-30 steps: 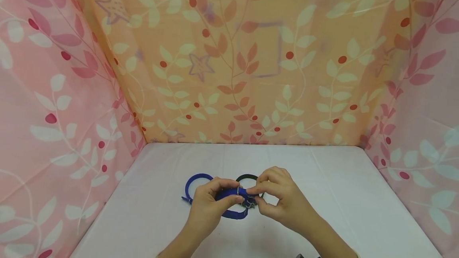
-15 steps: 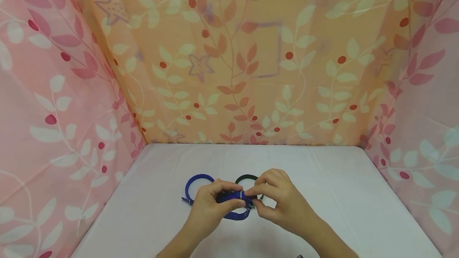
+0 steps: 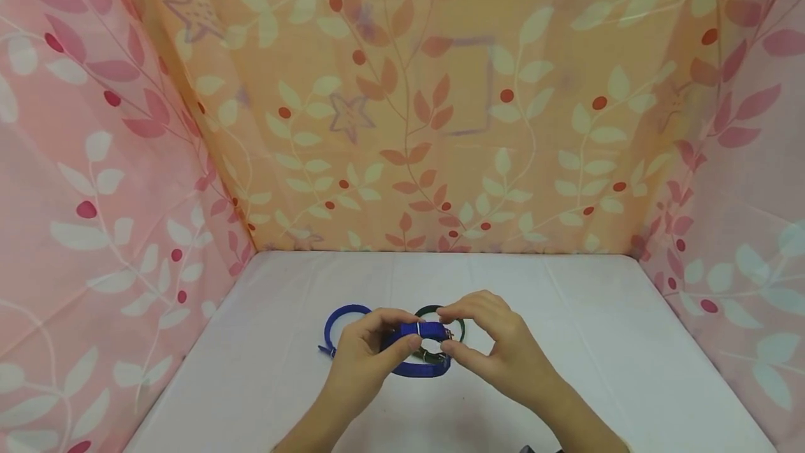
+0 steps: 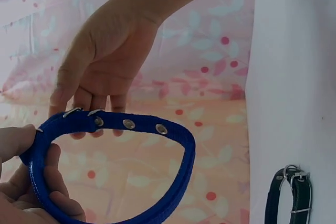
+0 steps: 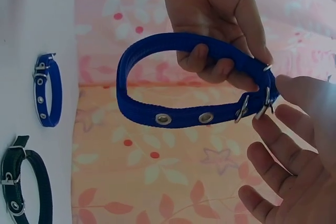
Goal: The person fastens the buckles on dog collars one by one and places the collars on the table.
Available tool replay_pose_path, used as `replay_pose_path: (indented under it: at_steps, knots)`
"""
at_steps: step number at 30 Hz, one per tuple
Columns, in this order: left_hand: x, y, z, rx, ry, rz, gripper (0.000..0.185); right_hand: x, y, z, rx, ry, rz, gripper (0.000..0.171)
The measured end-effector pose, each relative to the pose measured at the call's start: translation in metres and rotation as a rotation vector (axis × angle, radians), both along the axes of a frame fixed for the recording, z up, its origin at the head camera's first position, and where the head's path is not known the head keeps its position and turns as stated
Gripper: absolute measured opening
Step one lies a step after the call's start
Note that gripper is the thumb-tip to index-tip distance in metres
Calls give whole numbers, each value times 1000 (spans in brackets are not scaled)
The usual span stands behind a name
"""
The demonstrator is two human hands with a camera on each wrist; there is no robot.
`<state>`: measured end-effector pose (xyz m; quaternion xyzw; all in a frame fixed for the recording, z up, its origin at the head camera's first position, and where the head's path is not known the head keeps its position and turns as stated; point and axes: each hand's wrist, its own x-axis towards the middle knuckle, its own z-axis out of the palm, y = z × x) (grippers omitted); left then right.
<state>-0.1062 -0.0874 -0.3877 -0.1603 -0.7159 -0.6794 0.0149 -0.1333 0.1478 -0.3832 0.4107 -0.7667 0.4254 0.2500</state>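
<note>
Leaf-print curtains wall a white surface (image 3: 566, 341). Left hand (image 3: 361, 362) pinches the blue collar (image 5: 173, 114), light, limp webbing; right hand (image 3: 497, 355), fingers loose, touches its buckle (image 5: 254, 106).

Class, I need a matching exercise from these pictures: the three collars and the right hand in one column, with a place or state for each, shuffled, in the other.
1. large blue collar
2. small blue collar
3. black collar
4. right hand

A. lies on the white table, dark
B. fingers spread at the buckle
C. gripped by the left hand
D. lies on the table, blue

Pairs: 1-C, 2-D, 3-A, 4-B
</note>
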Motion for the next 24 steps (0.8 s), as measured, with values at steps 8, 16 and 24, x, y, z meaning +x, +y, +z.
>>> replay_pose_path:
  at_steps: [8, 16, 24]
  knots:
    - [1, -5, 4, 106, 48, -31, 24, 1, 6, 3, 49, -142, -31, 42]
    - [2, -9, 6, 250, 93, -9, 23, -1, 8, 1, 101, -184, -26, 38]
    - [1, -11, 8, 270, 119, 56, 22, -2, 7, 1, 112, -163, -31, 25]
